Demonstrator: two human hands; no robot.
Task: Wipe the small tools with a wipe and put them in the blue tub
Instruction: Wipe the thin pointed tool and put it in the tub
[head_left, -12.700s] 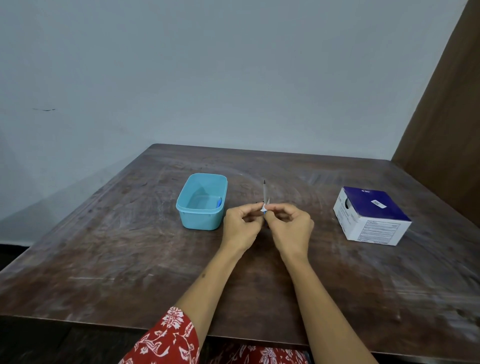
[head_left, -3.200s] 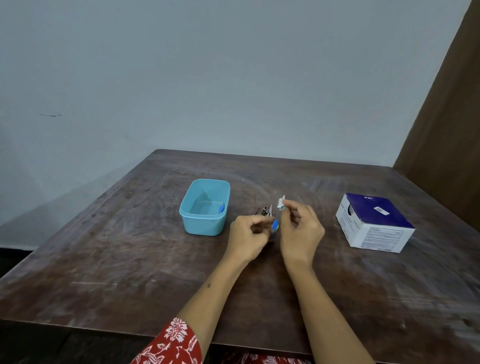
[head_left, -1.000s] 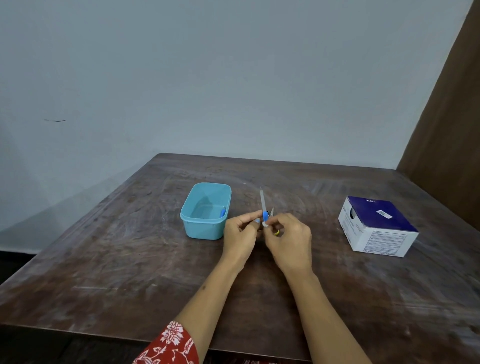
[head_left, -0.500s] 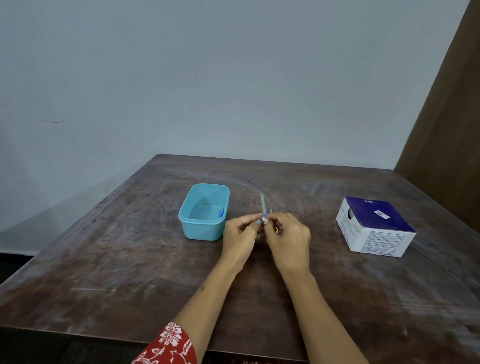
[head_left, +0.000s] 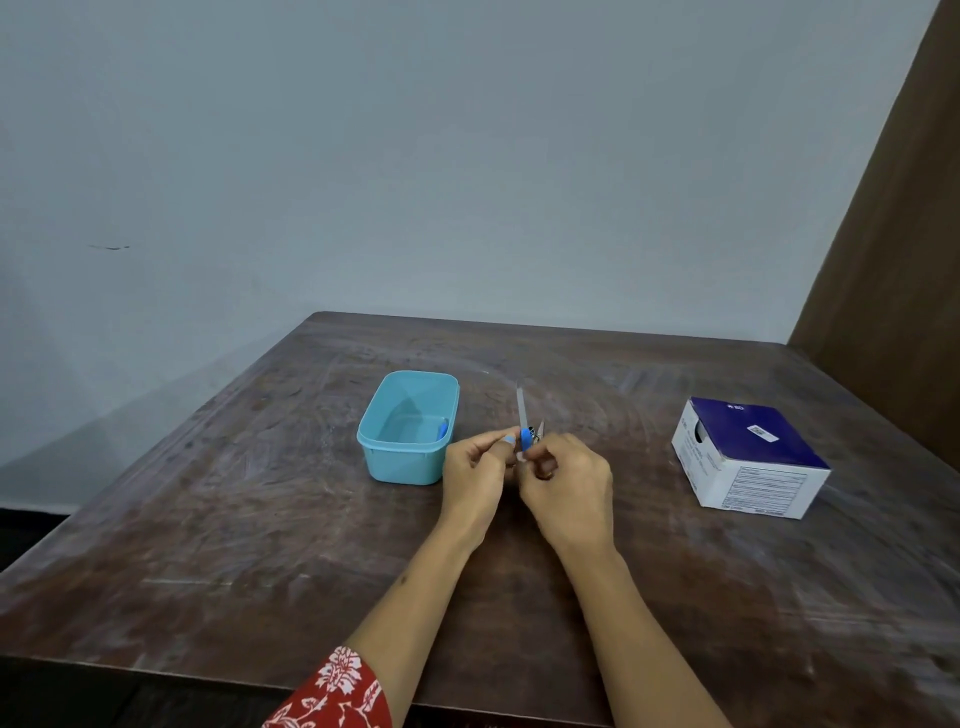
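Note:
My left hand (head_left: 475, 478) pinches the base of a thin grey tool (head_left: 521, 410) that stands upright, its tip pointing away from me. My right hand (head_left: 569, 493) is closed around a small white wipe (head_left: 521, 456), pressed against the tool's lower end. Just behind my fingers lie small tools (head_left: 532, 434), one with a blue part and a metal tip. The blue tub (head_left: 410, 431) stands left of my hands, open on top, with a small blue item (head_left: 442, 429) inside at its right wall.
A white and dark blue cardboard box (head_left: 748, 457) sits on the right of the brown wooden table (head_left: 260, 519). A wall runs behind the table. A brown wooden panel (head_left: 893, 234) rises at the far right.
Both hands have stayed together over the tool, shifting only slightly. The right hand's wipe has slid a little lower along the upright tool. The tub and box have not moved.

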